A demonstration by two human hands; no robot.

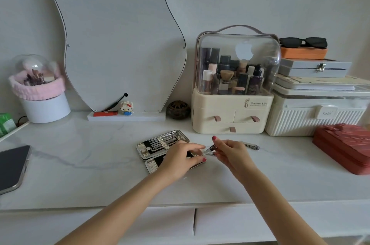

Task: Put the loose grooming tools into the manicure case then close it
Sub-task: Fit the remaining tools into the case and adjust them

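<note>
Manicure case [160, 145] lies open on the white tabletop [100, 174], 2 halves hinged along the middle. The far half sits at about 11 o'clock from the hands, with a row of steel tools strapped in; the near half is mostly covered by the left hand.

Left hand [181, 161] rests on the near half, fingers curled over its right end and apparently holding it steady. I cannot tell whether it also pinches the tool tip.

Right hand [230, 151] pinches a small steel tool [209, 151], probably a clipper or nipper, between thumb and fingers, index finger raised. The tool's long axis runs roughly 8 o'clock to 2 o'clock, with the working end pointing at 8 o'clock toward the case. The tip is just beside the case's right edge and touches or nearly touches the left fingertips.

Key relation: the open slot, judged to be in the near half under the left hand, lies at 9 o'clock from the right hand, very near. The right hand is the carrying hand and the left is nearer the case. The tool likely needs to slide in along its own axis.

1 more loose tool, a nail clipper [251, 145], lies on the tabletop at 2 o'clock from the right hand, near it, not touching the case. Its long axis runs about 10 to 4 o'clock.

Judgement: the task is partway done, with at least 1 tool still loose and the case not yet closed.
</note>
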